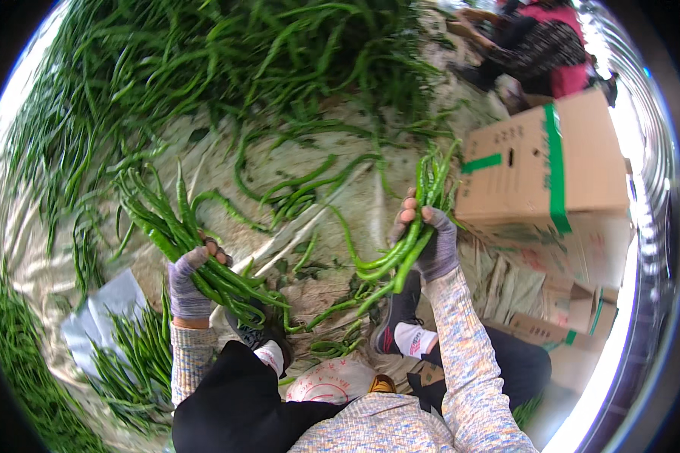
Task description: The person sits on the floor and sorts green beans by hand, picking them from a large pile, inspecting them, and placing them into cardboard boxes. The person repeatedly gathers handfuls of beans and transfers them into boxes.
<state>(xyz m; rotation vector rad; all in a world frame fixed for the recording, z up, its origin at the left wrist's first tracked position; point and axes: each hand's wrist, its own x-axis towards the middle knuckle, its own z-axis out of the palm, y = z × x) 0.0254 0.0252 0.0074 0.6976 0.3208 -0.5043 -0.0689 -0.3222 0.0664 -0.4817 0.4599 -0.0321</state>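
My left hand (195,277), in a fingerless knit glove, is closed around a thick bunch of long green chili peppers (167,226). To the right, my right hand (428,235), gloved the same way, grips a smaller bunch of long green peppers (433,175) whose curved ends hang down to the left. Between and below the hands, loose peppers (297,195) lie on a pale cloth sheet (328,226). Beyond them spreads a large heap of green peppers (249,51). A pile of straighter peppers (139,354) rests partly on a light grey sheet (107,317) at the lower left.
A closed cardboard box (521,170) with green tape stands at the right, with more cardboard (566,306) below it. Another person (535,45) sits at the upper right. A white bag (331,382) with red print lies between my legs. More green peppers fill the lower left edge.
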